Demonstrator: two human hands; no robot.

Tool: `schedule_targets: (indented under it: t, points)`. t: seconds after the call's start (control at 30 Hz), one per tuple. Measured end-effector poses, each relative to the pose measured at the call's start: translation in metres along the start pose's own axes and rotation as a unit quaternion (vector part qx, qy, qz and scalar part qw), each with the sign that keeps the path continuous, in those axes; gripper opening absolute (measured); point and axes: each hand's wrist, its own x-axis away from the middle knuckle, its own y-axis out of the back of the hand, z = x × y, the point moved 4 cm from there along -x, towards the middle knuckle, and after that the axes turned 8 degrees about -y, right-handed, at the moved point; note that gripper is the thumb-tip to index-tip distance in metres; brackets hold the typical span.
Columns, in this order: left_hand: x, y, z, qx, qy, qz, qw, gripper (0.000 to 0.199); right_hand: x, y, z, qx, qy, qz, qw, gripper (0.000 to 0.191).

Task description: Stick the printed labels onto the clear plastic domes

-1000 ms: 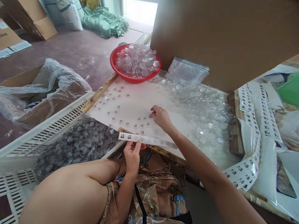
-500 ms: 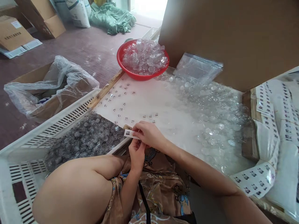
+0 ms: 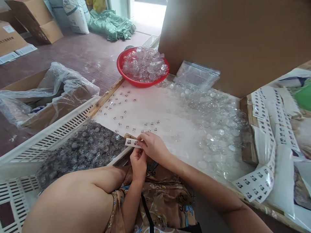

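Note:
A short white strip of stickers (image 3: 130, 142) with small black panda-like prints is held over the near edge of the white board (image 3: 155, 103). My right hand (image 3: 155, 149) pinches the strip's right end between thumb and fingers. Just below, my left hand (image 3: 138, 165) is closed, its fingertips meeting at the strip's lower edge beside the right fingers. Scattered small panda stickers (image 3: 152, 123) lie on the board's left and near parts. Many clear round domes (image 3: 211, 129) are spread over its right side.
A red basin (image 3: 143, 84) heaped with clear pieces stands at the back. To the left, a white slotted crate (image 3: 65, 119) holds many dark-printed clear pieces. Sticker sheets (image 3: 254, 184) hang at the right. A tall cardboard panel (image 3: 230, 38) rises behind; a plastic-lined box (image 3: 41, 118) sits far left.
The strip now shows two prints left of my right fingers instead of one. The whole view has shifted slightly; both hands stay together at the board's near edge.

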Motion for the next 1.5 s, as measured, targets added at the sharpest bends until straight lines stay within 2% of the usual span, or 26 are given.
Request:
schedule_targets:
  t: [0.1,0.2,0.27,0.33,0.43,0.53,0.63,0.73,0.83,0.93,1.1,1.2,1.33,1.5]
  points:
    - [0.000,0.000,0.000,0.000,0.001,-0.001,1.000,0.025,0.005,-0.003,0.000,0.037,0.025,-0.034,0.998,0.006]
    - [0.000,0.000,-0.002,-0.007,-0.004,-0.005,1.000,0.020,0.014,-0.007,0.005,0.054,0.079,-0.064,0.993,0.008]
    - [0.000,-0.001,-0.003,-0.008,-0.010,-0.009,1.000,0.018,0.017,-0.004,0.007,0.016,0.109,-0.070,0.991,0.010]
    - [0.000,-0.002,-0.004,-0.005,-0.008,-0.010,1.000,0.021,0.012,0.007,-0.001,-0.071,0.093,-0.079,0.990,0.011]
    - [0.001,-0.003,-0.003,-0.006,0.019,-0.014,1.000,0.031,-0.007,0.036,-0.044,-0.217,0.000,-0.110,0.970,0.009]
    - [0.001,-0.003,-0.002,-0.006,0.025,-0.024,0.999,0.037,-0.028,0.058,-0.111,-0.281,-0.129,-0.142,0.940,0.020]
    - [0.002,-0.003,-0.002,-0.001,0.021,-0.024,0.999,0.037,-0.038,0.060,-0.169,-0.321,-0.243,-0.128,0.906,0.029]
    - [0.002,-0.002,-0.002,-0.001,0.021,-0.020,1.000,0.037,-0.039,0.050,-0.194,-0.359,-0.297,-0.096,0.879,0.033]
    - [0.003,-0.002,-0.002,-0.004,0.020,-0.017,1.000,0.036,-0.039,0.045,-0.195,-0.353,-0.308,-0.085,0.880,0.030]
    - [0.003,-0.002,-0.001,-0.007,0.021,-0.018,1.000,0.035,-0.042,0.044,-0.189,-0.310,-0.304,-0.079,0.897,0.021]
    - [0.002,-0.002,0.000,-0.006,0.018,-0.015,1.000,0.035,-0.044,0.044,-0.179,-0.142,-0.292,-0.112,0.939,0.008]
    - [0.002,-0.002,0.001,-0.003,0.015,-0.016,1.000,0.036,-0.046,0.043,-0.170,-0.070,-0.267,-0.145,0.950,0.002]
    - [0.001,-0.002,0.001,0.002,0.013,-0.015,1.000,0.036,-0.048,0.042,-0.166,-0.041,-0.274,-0.155,0.948,0.018]
    - [0.002,-0.002,-0.001,0.000,0.019,-0.013,1.000,0.035,-0.046,0.044,-0.162,-0.010,-0.243,-0.170,0.955,0.015]
